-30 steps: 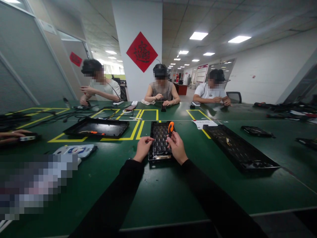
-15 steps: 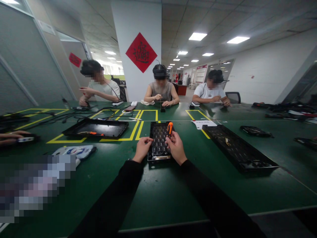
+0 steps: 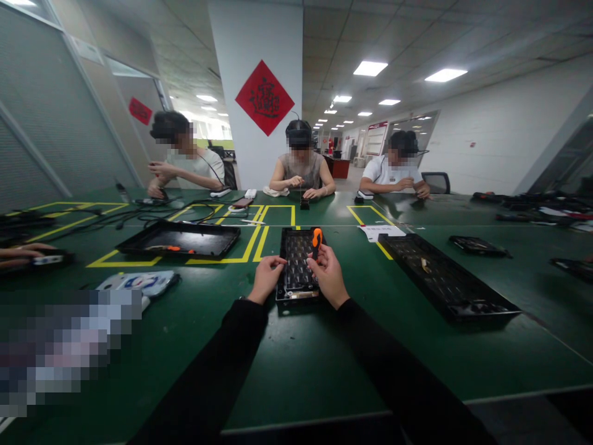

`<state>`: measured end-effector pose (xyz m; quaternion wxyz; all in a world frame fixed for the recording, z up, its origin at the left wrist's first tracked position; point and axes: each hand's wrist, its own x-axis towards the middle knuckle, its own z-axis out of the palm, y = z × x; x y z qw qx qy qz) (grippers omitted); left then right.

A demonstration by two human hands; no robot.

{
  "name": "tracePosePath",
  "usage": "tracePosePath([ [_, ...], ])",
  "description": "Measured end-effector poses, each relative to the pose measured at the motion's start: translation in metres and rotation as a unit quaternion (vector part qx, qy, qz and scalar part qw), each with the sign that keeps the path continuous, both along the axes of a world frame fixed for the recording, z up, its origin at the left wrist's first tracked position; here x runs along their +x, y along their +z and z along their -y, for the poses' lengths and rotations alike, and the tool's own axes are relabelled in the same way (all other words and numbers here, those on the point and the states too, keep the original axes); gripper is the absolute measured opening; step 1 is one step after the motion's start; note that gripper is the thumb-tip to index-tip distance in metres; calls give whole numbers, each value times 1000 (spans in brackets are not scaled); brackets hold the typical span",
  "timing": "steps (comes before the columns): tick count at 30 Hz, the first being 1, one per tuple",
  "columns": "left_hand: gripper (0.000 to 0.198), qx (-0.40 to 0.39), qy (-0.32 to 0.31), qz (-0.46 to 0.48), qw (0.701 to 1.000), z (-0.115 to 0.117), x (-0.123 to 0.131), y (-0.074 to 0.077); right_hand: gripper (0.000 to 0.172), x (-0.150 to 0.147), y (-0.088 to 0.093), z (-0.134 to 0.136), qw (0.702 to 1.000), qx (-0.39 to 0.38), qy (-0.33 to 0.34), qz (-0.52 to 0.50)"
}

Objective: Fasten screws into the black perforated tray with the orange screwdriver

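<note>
In front of me on the table lies a narrow black plastic case (image 3: pixel 296 262) with rows of small slots inside. My left hand (image 3: pixel 265 279) is closed at its left side, thumb and fingers pinching the rim. My right hand (image 3: pixel 332 277) is closed over the case's right side, around a screwdriver (image 3: pixel 317 240) with an orange and black handle. The handle stands nearly upright above the fingers; the shaft and tip are hidden by my hand or too small to make out. A pale strip (image 3: pixel 303 295) shows at the case's near end.
To the right stands a long black tray (image 3: pixel 456 309) with small parts inside, beside a white paper sheet (image 3: pixel 386 231). Another black tray (image 3: pixel 208 230) holding orange items is at the left. Cables (image 3: pixel 139 213) run behind it. Three people sit across the table; another person's hand (image 3: pixel 28 250) shows at far left.
The screwdriver handle and my right fingers have shifted slightly left. My left hand and the case stay almost where they were.
</note>
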<state>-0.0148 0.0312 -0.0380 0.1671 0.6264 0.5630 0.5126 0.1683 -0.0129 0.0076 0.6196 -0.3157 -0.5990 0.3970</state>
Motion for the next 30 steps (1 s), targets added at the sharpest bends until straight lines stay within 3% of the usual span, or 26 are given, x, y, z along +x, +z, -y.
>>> tracePosePath([
  [13, 16, -5, -2, 3, 1000, -2, 0, -2, 24, 3, 4, 2, 1000, -13, 1, -19],
  [18, 16, -1, 2, 4, 1000, -1, 0, -1, 42, 1, 4, 2, 1000, -11, 1, -15],
  [24, 15, 2, 4, 6, 1000, 0, 1, 1, 39, 2, 2, 1, 999, 17, -19, 19],
  [28, 15, 1, -1, 2, 1000, 0, 0, 0, 59, 2, 2, -1, 999, -9, -3, -31],
  [30, 16, 1, -2, -2, 1000, 0, 0, 1, 59, 2, 2, -1, 998, -17, 10, -53],
])
